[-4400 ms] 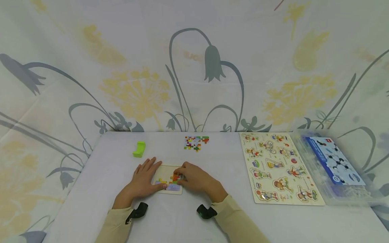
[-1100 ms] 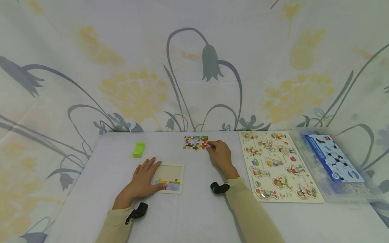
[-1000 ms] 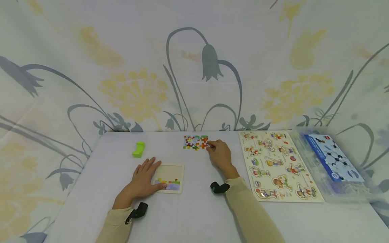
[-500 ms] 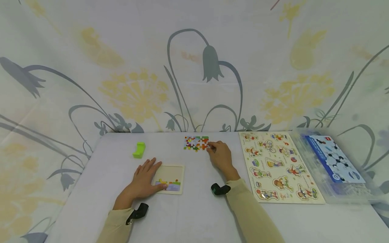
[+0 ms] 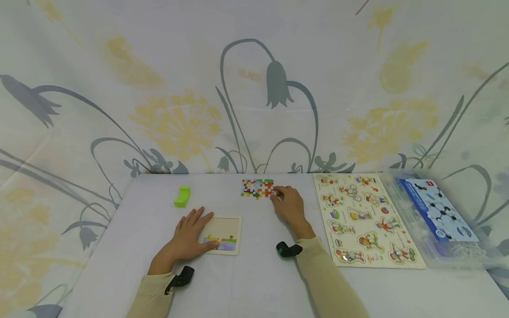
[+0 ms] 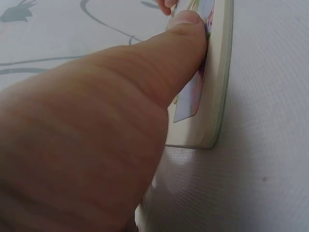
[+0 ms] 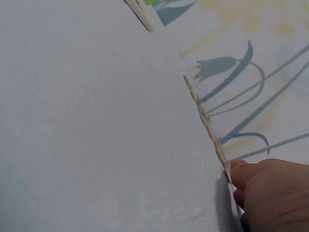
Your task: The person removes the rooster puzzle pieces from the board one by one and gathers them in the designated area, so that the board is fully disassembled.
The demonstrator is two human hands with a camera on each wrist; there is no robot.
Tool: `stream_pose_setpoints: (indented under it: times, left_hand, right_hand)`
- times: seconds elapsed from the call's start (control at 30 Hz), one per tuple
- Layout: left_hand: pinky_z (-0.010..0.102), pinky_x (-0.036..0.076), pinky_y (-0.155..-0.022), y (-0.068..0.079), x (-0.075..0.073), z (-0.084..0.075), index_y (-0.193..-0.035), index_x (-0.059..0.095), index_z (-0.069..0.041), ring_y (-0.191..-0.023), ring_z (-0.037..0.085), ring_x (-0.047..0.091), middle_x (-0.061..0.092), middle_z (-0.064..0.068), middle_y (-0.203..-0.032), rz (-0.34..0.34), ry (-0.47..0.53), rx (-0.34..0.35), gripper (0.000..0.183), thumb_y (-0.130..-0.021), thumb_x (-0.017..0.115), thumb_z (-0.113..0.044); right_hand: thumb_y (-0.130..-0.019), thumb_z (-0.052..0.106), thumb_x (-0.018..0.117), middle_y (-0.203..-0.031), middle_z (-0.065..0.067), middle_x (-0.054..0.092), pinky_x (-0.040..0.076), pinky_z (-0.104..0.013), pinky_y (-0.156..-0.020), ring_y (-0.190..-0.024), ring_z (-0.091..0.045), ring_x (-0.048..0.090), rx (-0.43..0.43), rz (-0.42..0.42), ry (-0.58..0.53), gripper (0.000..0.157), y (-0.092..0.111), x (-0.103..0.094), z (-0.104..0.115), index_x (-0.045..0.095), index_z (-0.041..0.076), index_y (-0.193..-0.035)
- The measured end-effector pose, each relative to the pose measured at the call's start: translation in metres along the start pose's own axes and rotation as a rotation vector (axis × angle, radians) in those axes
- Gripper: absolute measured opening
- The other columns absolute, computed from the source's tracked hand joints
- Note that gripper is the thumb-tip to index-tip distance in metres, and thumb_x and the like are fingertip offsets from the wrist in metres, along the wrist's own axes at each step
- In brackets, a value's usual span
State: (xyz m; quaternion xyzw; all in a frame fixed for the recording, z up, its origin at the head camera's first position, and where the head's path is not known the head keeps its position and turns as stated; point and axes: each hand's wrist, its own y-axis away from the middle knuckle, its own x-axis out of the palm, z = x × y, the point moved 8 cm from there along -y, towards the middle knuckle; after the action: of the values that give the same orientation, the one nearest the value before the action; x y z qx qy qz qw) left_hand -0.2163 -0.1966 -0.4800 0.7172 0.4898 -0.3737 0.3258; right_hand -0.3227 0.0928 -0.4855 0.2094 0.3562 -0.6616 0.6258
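Note:
My left hand [image 5: 188, 236] lies spread over the left side of a small wooden puzzle tray [image 5: 240, 229], thumb pressing on its lower pieces. A purple strip of puzzle pieces [image 5: 227, 244] lines the tray's bottom, with bare wood above. In the left wrist view the thumb [image 6: 181, 53] rests on the strip. At the back, loose jigsaw pieces [image 5: 254, 187] lie close together in a colourful block. My right hand [image 5: 290, 207] is at the block's right edge, thumb and forefinger pinching an orange puzzle piece [image 5: 268, 189]. Its far side is hidden by the fingers.
A bright green block [image 5: 182, 196] stands at the back left. To the right lies a large wooden board [image 5: 367, 221] of cartoon figures, beside a clear plastic case [image 5: 457, 254] with a blue molecule card [image 5: 441, 210]. A patterned cloth hangs behind the table.
My right hand has moved from the tray to the back block, where more orange pieces now sit; the orange piece has left the tray. In the last second both hands stay put.

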Motion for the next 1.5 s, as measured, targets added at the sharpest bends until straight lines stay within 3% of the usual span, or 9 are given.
stream_pose_setpoints:
  times: [0.13, 0.3, 0.47, 0.57, 0.67, 0.77, 0.83, 1.0, 1.5]
  left_hand:
    - [0.073, 0.008, -0.12, -0.001, 0.001, -0.001, -0.155, 0.04, -0.005, -0.154, 0.051, 0.013, 0.023, 0.027, -0.166, 0.001, -0.008, 0.009, 0.089, -0.086, 0.078, -0.046]
    - [0.072, 0.008, -0.121, -0.001, 0.001, -0.001, -0.156, 0.038, -0.005, -0.155, 0.051, 0.012, 0.021, 0.027, -0.167, 0.013, -0.007, 0.016, 0.096, -0.082, 0.082, -0.048]
    - [0.072, 0.007, -0.121, 0.0, 0.0, 0.001, -0.158, 0.036, -0.005, -0.155, 0.05, 0.011, 0.02, 0.026, -0.168, 0.024, 0.003, 0.012, 0.112, -0.07, 0.09, -0.05]
    - [0.072, 0.008, -0.12, 0.001, -0.002, 0.002, -0.158, 0.036, -0.005, -0.154, 0.051, 0.012, 0.02, 0.026, -0.167, 0.021, 0.002, 0.019, 0.116, -0.067, 0.092, -0.05]
    - [0.073, 0.008, -0.12, 0.001, -0.003, 0.002, -0.158, 0.036, -0.005, -0.154, 0.051, 0.012, 0.021, 0.026, -0.167, 0.023, 0.006, 0.027, 0.118, -0.066, 0.093, -0.05]
    - [0.073, 0.008, -0.119, 0.001, -0.004, 0.001, -0.158, 0.035, -0.005, -0.154, 0.052, 0.012, 0.021, 0.027, -0.167, 0.03, 0.012, 0.034, 0.118, -0.066, 0.093, -0.05]
    - [0.074, 0.008, -0.119, 0.001, -0.005, 0.0, -0.158, 0.035, -0.004, -0.154, 0.052, 0.012, 0.02, 0.027, -0.167, 0.033, 0.019, 0.037, 0.117, -0.066, 0.093, -0.049]
    - [0.073, 0.006, -0.119, 0.003, -0.005, 0.001, -0.158, 0.034, -0.005, -0.155, 0.051, 0.01, 0.019, 0.026, -0.168, 0.035, 0.03, 0.038, 0.117, -0.067, 0.094, -0.048]
    - [0.074, 0.009, -0.118, 0.002, -0.004, 0.003, -0.157, 0.036, -0.004, -0.154, 0.052, 0.012, 0.021, 0.026, -0.167, 0.024, 0.021, 0.05, 0.117, -0.065, 0.094, -0.048]
  right_hand:
    - [-0.096, 0.025, 0.068, -0.099, -0.008, 0.069, 0.049, -0.043, -0.083, -0.091, -0.027, 0.061, 0.023, -0.013, -0.045, 0.031, 0.003, -0.002, -0.003, 0.073, 0.007, -0.121]
    - [-0.098, 0.02, 0.067, -0.097, -0.01, 0.068, 0.046, -0.032, -0.073, -0.081, -0.021, 0.059, 0.063, -0.085, -0.16, 0.026, 0.008, -0.01, -0.004, 0.074, 0.007, -0.119]
    - [-0.096, 0.013, 0.07, -0.093, -0.01, 0.068, 0.047, -0.027, -0.067, -0.074, -0.016, 0.058, -0.039, -0.119, -0.191, 0.022, 0.017, -0.007, 0.026, 0.075, 0.003, -0.114]
    - [-0.094, 0.012, 0.072, -0.093, -0.009, 0.07, 0.048, -0.025, -0.066, -0.073, -0.014, 0.058, -0.167, -0.013, -0.165, 0.022, 0.027, 0.011, 0.062, 0.075, 0.002, -0.113]
    - [-0.096, 0.016, 0.071, -0.095, -0.005, 0.07, 0.047, -0.02, -0.066, -0.073, -0.008, 0.056, -0.283, 0.193, -0.126, 0.024, 0.042, 0.036, 0.101, 0.075, 0.005, -0.117]
    - [-0.098, 0.018, 0.07, -0.1, -0.004, 0.071, 0.047, -0.017, -0.065, -0.073, -0.004, 0.055, -0.339, 0.387, -0.104, 0.028, 0.061, 0.058, 0.13, 0.073, 0.005, -0.123]
    - [-0.098, 0.018, 0.07, -0.101, -0.003, 0.071, 0.046, -0.014, -0.065, -0.071, 0.0, 0.053, -0.373, 0.455, -0.086, 0.03, 0.07, 0.071, 0.142, 0.072, 0.006, -0.125]
    - [-0.094, 0.017, 0.074, -0.096, -0.002, 0.071, 0.046, -0.013, -0.068, -0.074, 0.001, 0.052, -0.437, 0.511, -0.052, 0.032, 0.084, 0.088, 0.157, 0.072, 0.004, -0.123]
    - [-0.089, 0.023, 0.08, -0.094, 0.004, 0.071, 0.047, -0.014, -0.073, -0.081, 0.0, 0.055, -0.407, 0.521, 0.068, 0.027, 0.091, 0.098, 0.161, 0.078, 0.011, -0.113]
